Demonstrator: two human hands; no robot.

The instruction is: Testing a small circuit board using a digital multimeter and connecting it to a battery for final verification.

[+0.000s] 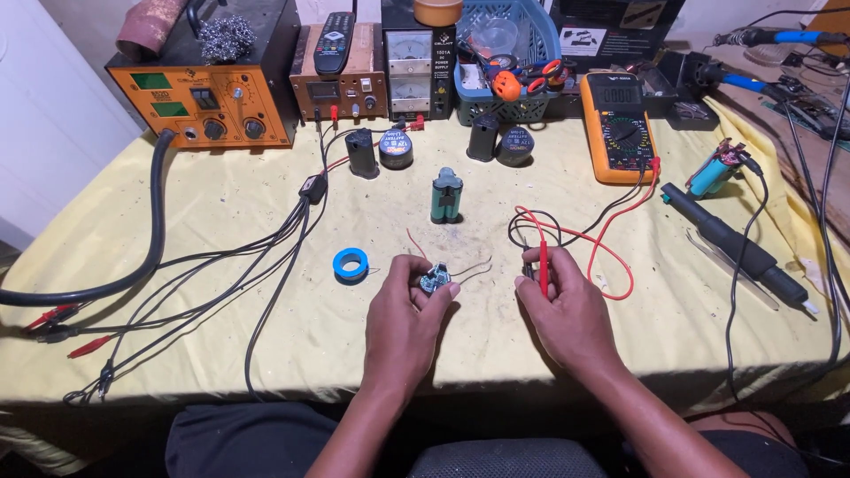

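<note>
The left hand (403, 310) pinches a small round circuit board (435, 281) between thumb and fingertips, just above the yellow cloth of the tabletop (221, 204); thin wires trail from the board. The right hand (567, 310) closes its grip on a slim red probe (544, 265) and a black one beside it; their red and black leads (611, 239) loop back to the orange meter (617, 128). A green battery pack (447, 196) of bundled cylinders stands beyond the hands, apart from them. A blue tape roll (351, 264) lies near the left hand. The cloth is wrinkled and speckled. Open cloth lies between the hands and the near edge; black cables (266, 257) crowd the left side.
</note>
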